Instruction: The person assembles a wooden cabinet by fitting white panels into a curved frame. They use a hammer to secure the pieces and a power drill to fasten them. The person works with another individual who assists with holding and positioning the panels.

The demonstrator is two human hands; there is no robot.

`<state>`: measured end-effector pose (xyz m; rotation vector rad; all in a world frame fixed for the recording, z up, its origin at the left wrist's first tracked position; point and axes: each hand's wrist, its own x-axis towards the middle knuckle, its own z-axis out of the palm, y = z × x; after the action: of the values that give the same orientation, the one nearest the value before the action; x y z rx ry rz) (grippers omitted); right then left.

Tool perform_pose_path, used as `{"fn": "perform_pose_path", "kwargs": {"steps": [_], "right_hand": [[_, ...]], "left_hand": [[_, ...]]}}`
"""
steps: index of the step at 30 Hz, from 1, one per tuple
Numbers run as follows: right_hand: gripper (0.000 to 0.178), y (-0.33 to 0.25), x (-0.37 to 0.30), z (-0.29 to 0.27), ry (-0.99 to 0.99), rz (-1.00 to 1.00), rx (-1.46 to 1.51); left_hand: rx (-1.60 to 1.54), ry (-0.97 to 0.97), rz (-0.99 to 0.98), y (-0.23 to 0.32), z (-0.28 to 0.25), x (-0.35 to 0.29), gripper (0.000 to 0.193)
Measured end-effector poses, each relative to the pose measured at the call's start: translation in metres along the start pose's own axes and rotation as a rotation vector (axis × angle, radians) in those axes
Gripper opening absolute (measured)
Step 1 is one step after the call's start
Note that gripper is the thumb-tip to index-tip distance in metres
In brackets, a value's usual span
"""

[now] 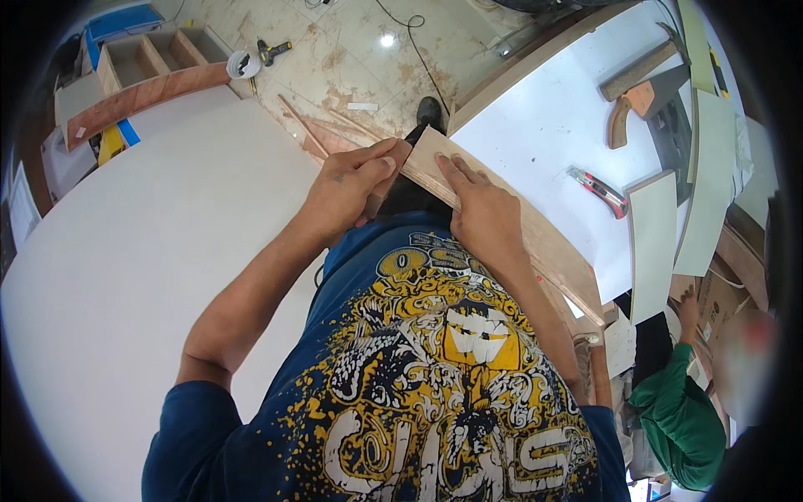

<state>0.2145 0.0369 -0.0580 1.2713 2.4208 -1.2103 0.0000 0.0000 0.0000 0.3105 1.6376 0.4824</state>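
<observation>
Plywood strip, long, flat, pale brown with layered edges [548, 245]: lies aslant from the centre of the frame toward the lower right, along the near side of a glossy white panel [535, 138]. Right hand [485, 209] unclenched, fingers stretched out and laid on its upper face near the upper-left end. Left hand [347, 188] closed round a small brown wooden block [386, 188], just beside that same end; whether block and strip touch, cannot tell. Strip judged stiff and fairly light for its length, dry rather than slippery, not fragile, though corners and ply edges could splinter. Best hold: flat palm on the broad face, or both long edges pinched near mid-length; a grip at one end would leave the other swinging. Block looks rigid and light, suited to fingers and thumb across its sides. On the white panel, upper right: red-and-grey utility knife [600, 192], orange-bladed handsaw with wooden handle [642, 98], wooden-handled hammer [638, 72].
</observation>
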Motion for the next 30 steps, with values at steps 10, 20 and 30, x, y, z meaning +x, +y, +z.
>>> {"fn": "perform_pose_path", "kwargs": {"steps": [10,20,30], "right_hand": [[0.072,0.004,0.008,-0.010,-0.050,-0.023,0.087],[0.072,0.007,0.015,-0.015,-0.116,-0.003,0.085],[0.075,0.006,0.018,-0.024,-0.123,-0.001,0.111]], "left_hand": [[0.050,-0.018,-0.019,0.030,0.006,0.017,0.057],[0.002,0.024,-0.029,0.035,0.011,0.031,0.049],[0.003,0.071,-0.003,0.043,0.018,0.020,0.041]]}}
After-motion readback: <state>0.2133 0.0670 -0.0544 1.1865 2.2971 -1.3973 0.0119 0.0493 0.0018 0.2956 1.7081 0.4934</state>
